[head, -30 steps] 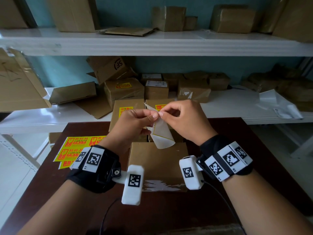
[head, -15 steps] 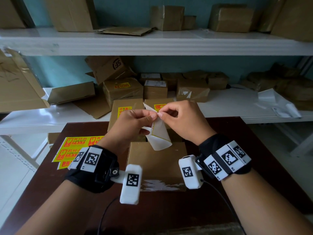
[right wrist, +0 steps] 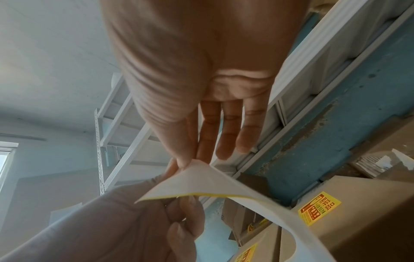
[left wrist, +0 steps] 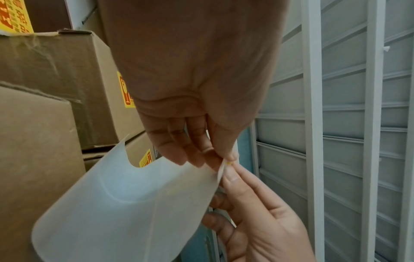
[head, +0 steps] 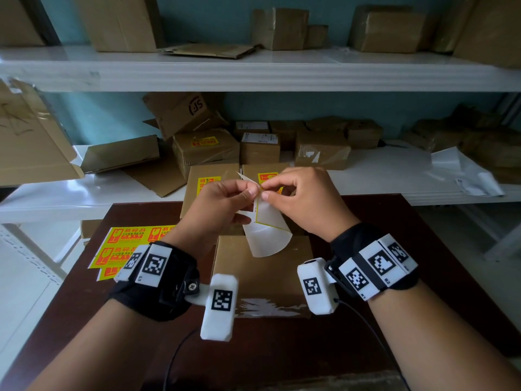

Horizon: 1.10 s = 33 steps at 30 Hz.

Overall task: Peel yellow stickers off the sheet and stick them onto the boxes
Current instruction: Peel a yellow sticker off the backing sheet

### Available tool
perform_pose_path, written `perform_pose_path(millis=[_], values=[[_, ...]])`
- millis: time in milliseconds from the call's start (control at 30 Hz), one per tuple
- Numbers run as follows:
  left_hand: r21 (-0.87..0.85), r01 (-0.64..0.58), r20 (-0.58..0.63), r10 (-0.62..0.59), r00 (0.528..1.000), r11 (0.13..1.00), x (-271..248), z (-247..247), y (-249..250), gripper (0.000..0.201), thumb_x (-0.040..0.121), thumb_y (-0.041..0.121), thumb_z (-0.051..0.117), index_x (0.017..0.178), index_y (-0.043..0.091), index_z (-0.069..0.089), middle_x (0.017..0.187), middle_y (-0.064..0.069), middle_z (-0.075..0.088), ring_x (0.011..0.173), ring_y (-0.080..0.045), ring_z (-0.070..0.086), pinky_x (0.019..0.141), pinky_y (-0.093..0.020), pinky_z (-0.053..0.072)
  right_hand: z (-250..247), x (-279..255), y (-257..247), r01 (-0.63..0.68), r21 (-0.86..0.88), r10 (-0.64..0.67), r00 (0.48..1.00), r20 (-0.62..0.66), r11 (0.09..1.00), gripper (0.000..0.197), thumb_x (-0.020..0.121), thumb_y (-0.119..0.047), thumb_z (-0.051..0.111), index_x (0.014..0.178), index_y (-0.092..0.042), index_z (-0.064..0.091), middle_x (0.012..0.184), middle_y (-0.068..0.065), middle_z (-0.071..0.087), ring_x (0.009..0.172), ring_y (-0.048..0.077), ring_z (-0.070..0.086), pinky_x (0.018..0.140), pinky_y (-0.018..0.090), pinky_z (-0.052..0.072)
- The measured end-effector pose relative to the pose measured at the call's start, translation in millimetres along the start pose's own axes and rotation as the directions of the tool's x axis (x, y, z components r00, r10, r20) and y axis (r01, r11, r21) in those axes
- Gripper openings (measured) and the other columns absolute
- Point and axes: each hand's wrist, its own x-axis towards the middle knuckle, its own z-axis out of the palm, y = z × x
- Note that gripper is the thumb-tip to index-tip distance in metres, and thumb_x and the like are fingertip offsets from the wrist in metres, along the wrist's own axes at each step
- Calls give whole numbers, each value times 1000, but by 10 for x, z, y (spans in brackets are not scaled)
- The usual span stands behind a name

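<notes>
Fingers (head: 255, 190) of the left hand (head: 217, 210) and the right hand (head: 304, 201) are pinching one top corner of the sticker sheet (head: 265, 235), hanging toward 6 o'clock above the unlabelled box (head: 262, 275) on the worktop (head: 282, 356).

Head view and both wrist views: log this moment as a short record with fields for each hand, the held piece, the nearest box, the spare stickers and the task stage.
left hand: pinches the top corner of the curled white backing sheet
right hand: pinches the same corner, at the yellow sticker edge
held piece: in the air above the plain brown cardboard box
plain box: on the dark brown table, no sticker visible on top
spare stickers: yellow and red sticker sheet on the table, left
stage: sticker not yet peeled free
</notes>
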Motion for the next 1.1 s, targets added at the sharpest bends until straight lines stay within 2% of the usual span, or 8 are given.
perform_pose_path(millis=[133, 333, 500, 767, 933, 1033, 1100], values=[[14, -2, -1, 2, 1000, 1000, -4, -7, 4, 16, 99, 15, 58, 95, 6, 71, 92, -14, 65, 87, -24, 58, 79, -42, 48, 0, -8, -3, -2, -3, 2, 1000, 4, 1000, 12, 85, -32, 75, 95, -29, 81, 81, -19, 69, 74, 0, 61, 71, 22, 50], [84, -42, 2, 42, 999, 996, 8, -3, -4, 17, 98, 13, 59, 99, 1, 71, 91, -13, 68, 82, -18, 61, 69, -32, 50, -21, -10, 2, -38, 16, 37, 999, 11, 999, 9, 86, -34, 72, 85, -31, 81, 77, -17, 74, 76, 2, 67, 71, 31, 57], [113, -58, 4, 58, 998, 992, 14, 11, -9, 16, 98, 12, 60, 98, 1, 71, 87, -9, 68, 80, -15, 61, 67, -28, 51, -30, -11, 3, -53, 13, 53, 998, 34, 998, 9, 87, -32, 72, 85, -29, 80, 77, -16, 72, 75, 1, 66, 72, 32, 58], [143, -65, 23, 62, 998, 988, 3, 24, 2, 16, 98, 10, 58, 100, -2, 69, 88, -12, 66, 79, -16, 60, 62, -22, 52, -16, -11, 11, -73, 20, 72, 996, 46, 997, 10, 87, -29, 70, 83, -26, 79, 77, -14, 71, 75, 3, 65, 73, 34, 58], [132, -42, 25, 39, 999, 990, 2, 34, 29, 15, 98, 11, 58, 99, 1, 69, 85, -8, 68, 77, -13, 62, 64, -26, 52, -2, -11, 13, -92, 40, 90, 995, 52, 995, 10, 88, -28, 70, 83, -24, 78, 76, -13, 71, 75, 4, 65, 74, 35, 57], [138, -16, 31, 12, 999, 990, 0, 30, 36, 18, 99, 15, 57, 101, 3, 70, 89, -9, 70, 82, -18, 65, 71, -34, 53, -3, -16, 10, -80, 33, 78, 996, 48, 996, 10, 89, -27, 69, 84, -25, 78, 77, -14, 71, 76, 3, 65, 74, 35, 57], [145, -2, 30, -2, 1000, 989, -3, 30, 36, 21, 99, 21, 58, 103, 5, 71, 92, -10, 71, 85, -18, 66, 73, -36, 53, -7, -18, 7, -71, 32, 69, 996, 52, 997, 9, 89, -27, 70, 86, -26, 78, 79, -14, 71, 77, 2, 65, 74, 34, 58]])
